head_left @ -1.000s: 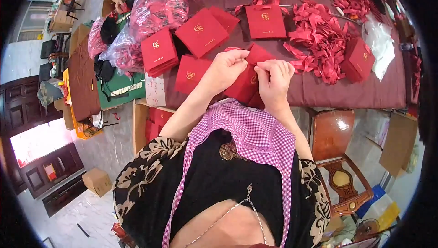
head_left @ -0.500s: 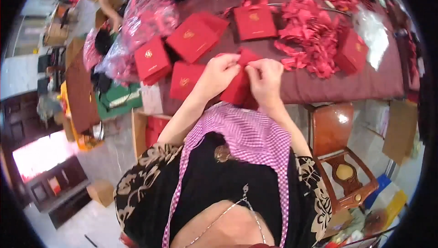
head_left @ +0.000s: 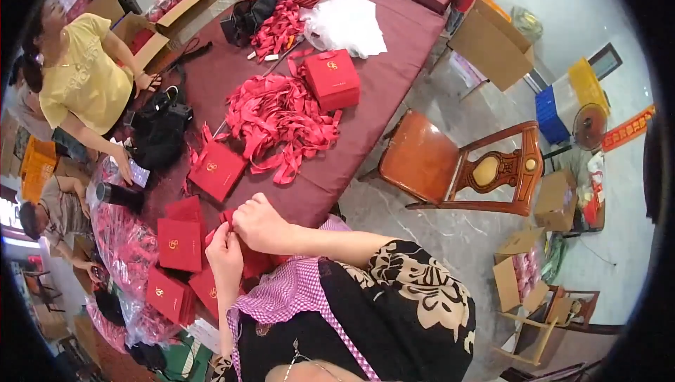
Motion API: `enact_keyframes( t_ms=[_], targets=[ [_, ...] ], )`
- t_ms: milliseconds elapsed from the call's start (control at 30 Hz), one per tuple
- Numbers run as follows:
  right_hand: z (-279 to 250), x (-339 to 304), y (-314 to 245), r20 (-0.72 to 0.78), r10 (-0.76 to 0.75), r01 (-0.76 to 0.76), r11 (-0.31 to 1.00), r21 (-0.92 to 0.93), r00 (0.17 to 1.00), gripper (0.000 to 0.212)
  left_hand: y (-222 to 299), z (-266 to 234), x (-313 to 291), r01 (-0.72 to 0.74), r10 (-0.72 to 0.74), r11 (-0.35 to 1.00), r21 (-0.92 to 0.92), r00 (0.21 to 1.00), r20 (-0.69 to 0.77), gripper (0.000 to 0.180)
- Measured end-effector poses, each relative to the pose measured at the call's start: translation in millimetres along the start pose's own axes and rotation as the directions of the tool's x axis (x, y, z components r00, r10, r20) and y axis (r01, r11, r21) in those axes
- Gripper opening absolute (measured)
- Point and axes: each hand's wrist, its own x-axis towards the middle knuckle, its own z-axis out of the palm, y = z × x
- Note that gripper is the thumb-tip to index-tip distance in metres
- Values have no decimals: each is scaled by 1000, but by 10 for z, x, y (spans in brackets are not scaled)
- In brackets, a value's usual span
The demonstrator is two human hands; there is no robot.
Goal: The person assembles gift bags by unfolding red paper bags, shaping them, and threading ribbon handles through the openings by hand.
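Note:
Both my hands meet at the table's near edge over a red gift bag (head_left: 257,264), whose body is mostly hidden beneath my wrists. With fingers pinched, my left hand (head_left: 225,254) grips its upper edge. Closed close beside it, my right hand (head_left: 261,225) holds the same red edge from the other side. What exactly lies between the fingertips is too small to tell. Left of my hands is another red gift bag (head_left: 179,245) with a gold emblem, with a stack of red bags (head_left: 167,293) nearer to me. Further away lies a red bag (head_left: 218,171) beside a heap of red ribbons (head_left: 278,125).
Red bags (head_left: 333,80) stand beyond the ribbons, near white plastic (head_left: 346,23). Clear sacks of pink-red material (head_left: 126,241) line the left, by a dark cup (head_left: 119,196). A person in yellow (head_left: 88,80) reaches over the table. A wooden chair (head_left: 422,160) stands right.
My view has swung to the right, showing more of the room and the co-worker in yellow. My hands remain together on the red gift bag, the right now further over the left.

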Motion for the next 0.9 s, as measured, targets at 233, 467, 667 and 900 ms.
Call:
enact_keyframes(
  t_ms=[233, 467, 667, 900],
  targets=[
    [-85, -10, 210, 85, 259, -267, 829, 492, 962, 10, -36, -75, 89, 151, -119, 966, -211, 981, 156, 23],
    [-246, 16, 75, 112, 358, -342, 683, 645, 927, 12, -66, -44, 20, -174, 174, 985, 19, 985, 14, 19],
    [-168, -141, 35, 94, 312, -299, 719, 627, 946, 15, -125, -23, -59, -175, 174, 982, 67, 985, 21, 15],
    [-158, -235, 1, 58, 224, -222, 834, 506, 973, 16, -71, -1, -92, -216, 215, 976, 18, 976, 18, 11]
  ],
)
